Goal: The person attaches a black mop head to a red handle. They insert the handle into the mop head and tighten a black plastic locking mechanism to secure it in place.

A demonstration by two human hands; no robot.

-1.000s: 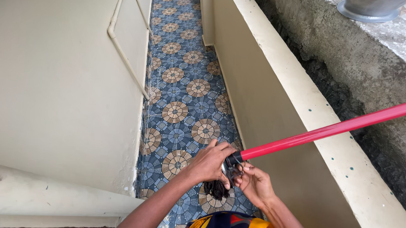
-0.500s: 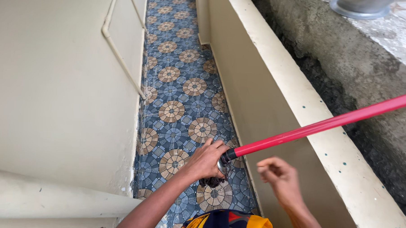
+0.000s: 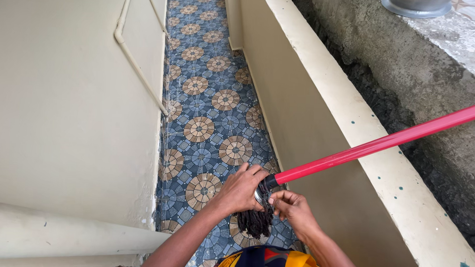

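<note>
A mop with a long red handle (image 3: 384,144) lies slanted across the cream parapet wall (image 3: 353,137), its far end up at the right. Its dark stringy head (image 3: 255,221) hangs down in front of me over the tiled floor. My left hand (image 3: 241,189) is closed around the black and metal collar where the handle meets the head. My right hand (image 3: 293,206) pinches the dark strands just below that collar. The two hands nearly touch.
A narrow walkway floor (image 3: 206,111) of blue and brown circle-pattern tiles runs ahead between a cream wall with a pipe (image 3: 137,67) on the left and the parapet. Beyond the parapet is a rough grey concrete ledge (image 3: 434,66) bearing a metal vessel (image 3: 415,5).
My right hand had come off the mop and hovered open to the right; it has now returned to the strands at the collar. The left hand kept its grip.
</note>
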